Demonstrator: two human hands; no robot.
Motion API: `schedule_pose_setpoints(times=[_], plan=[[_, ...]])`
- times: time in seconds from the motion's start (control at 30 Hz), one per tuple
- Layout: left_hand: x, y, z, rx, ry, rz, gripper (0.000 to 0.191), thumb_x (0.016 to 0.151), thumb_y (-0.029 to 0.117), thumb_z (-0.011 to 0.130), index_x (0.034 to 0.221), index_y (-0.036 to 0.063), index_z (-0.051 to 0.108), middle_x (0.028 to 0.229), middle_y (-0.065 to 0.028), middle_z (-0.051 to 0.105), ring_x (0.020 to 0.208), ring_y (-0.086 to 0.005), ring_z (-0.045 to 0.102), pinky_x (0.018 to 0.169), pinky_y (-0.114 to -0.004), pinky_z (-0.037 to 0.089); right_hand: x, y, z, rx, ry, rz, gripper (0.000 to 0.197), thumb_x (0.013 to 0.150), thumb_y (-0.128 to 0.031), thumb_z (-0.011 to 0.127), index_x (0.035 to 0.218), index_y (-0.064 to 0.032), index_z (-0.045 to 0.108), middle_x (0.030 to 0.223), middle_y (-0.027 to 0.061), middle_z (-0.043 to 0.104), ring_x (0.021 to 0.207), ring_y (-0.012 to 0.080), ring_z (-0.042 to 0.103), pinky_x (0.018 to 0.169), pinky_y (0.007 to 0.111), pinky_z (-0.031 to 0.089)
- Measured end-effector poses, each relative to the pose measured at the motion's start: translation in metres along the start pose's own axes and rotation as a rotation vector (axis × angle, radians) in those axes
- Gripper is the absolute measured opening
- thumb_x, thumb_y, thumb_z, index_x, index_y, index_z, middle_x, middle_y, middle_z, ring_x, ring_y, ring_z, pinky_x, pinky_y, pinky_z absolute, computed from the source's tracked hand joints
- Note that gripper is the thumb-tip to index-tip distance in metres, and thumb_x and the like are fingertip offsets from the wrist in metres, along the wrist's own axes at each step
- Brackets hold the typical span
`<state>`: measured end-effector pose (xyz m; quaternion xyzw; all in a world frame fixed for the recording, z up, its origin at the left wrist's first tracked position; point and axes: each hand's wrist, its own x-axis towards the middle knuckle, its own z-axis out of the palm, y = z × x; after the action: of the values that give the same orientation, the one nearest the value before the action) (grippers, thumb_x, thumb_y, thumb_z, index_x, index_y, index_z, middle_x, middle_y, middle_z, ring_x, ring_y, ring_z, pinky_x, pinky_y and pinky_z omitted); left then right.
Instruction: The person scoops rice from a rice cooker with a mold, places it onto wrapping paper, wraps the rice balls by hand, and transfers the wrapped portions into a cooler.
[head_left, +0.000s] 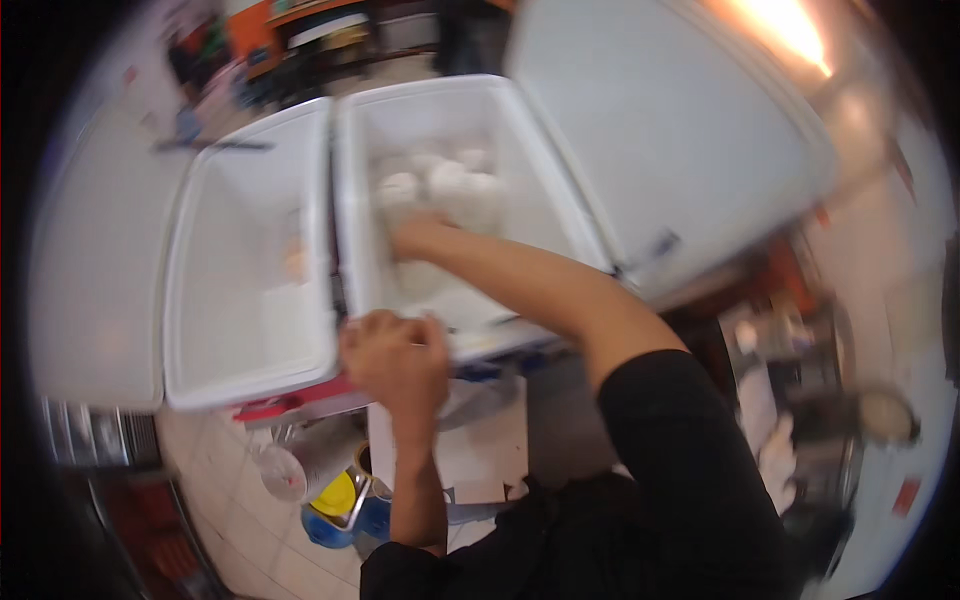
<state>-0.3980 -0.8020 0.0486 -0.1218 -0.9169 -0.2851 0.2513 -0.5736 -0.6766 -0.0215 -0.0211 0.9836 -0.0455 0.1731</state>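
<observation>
My left hand (397, 360) rests with bent fingers on the near rim of a white-lined cooler box (559, 202), close to its left corner. My right arm reaches over that rim into the same box. The right hand (421, 236) is low inside near the left wall, blurred, and its fingers are hidden. Just beyond it stand several white-topped containers (448, 176), too blurred to name exactly. To the left is a second white-lined cooler box (217, 285) with a blurred orange-tan thing (297, 259) inside by its right wall.
A raised white lid (675, 135) leans out at the right, and another lid (105, 262) lies open at the far left. Below the boxes are a cardboard piece (480, 450), a stack of clear plastic cups (289, 472) and a yellow round thing (335, 493) on the tiled floor side.
</observation>
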Motion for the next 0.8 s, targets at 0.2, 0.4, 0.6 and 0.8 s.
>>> schedule_pose_setpoints(times=[0.2,0.4,0.6,0.8], plan=[[0.015,-0.089,0.022,0.209,-0.015,0.307,0.013,0.070,0.018,0.065,0.080,0.0109,0.071,0.085,-0.0078,0.067,0.086,-0.0265,0.061,0.075,-0.039,0.048,-0.166,-0.062,-0.081,0.107,1.020,-0.402,0.026,0.066,-0.021,0.065,0.076,0.0023,0.061,0.073,0.0142,0.057,0.071,0.0259,0.058,0.060,0.039,0.046],[0.019,0.009,0.009,-0.132,0.332,0.207,0.024,0.088,0.024,0.060,0.089,-0.0001,0.062,0.096,-0.0101,0.062,0.090,-0.0246,0.060,0.081,-0.038,0.048,-0.499,0.166,-0.033,1.011,-0.069,-0.008,0.040,0.091,-0.039,0.049,0.093,-0.0021,0.065,0.085,0.0167,0.065,0.083,0.0292,0.064,0.070,0.040,0.049],[-0.160,0.321,0.103,-1.029,-0.582,0.643,0.026,0.086,0.017,0.057,0.106,0.0007,0.060,0.109,-0.0132,0.057,0.110,-0.0268,0.051,0.095,-0.039,0.040,-0.749,0.349,0.279,0.703,0.374,1.607,0.046,0.080,-0.039,0.066,0.104,-0.0007,0.062,0.103,0.0218,0.063,0.098,0.0345,0.060,0.086,0.041,0.046],[-0.310,0.517,0.391,-0.621,-1.003,0.720,0.088,0.066,0.037,0.079,0.135,0.0020,0.036,0.132,-0.0280,0.036,0.117,-0.0445,0.042,0.095,-0.049,0.040,-0.829,0.405,0.397,0.413,0.279,2.138,0.090,0.067,-0.051,0.073,0.141,-0.0226,0.030,0.144,0.0249,0.025,0.124,0.0444,0.037,0.094,0.059,0.038]])
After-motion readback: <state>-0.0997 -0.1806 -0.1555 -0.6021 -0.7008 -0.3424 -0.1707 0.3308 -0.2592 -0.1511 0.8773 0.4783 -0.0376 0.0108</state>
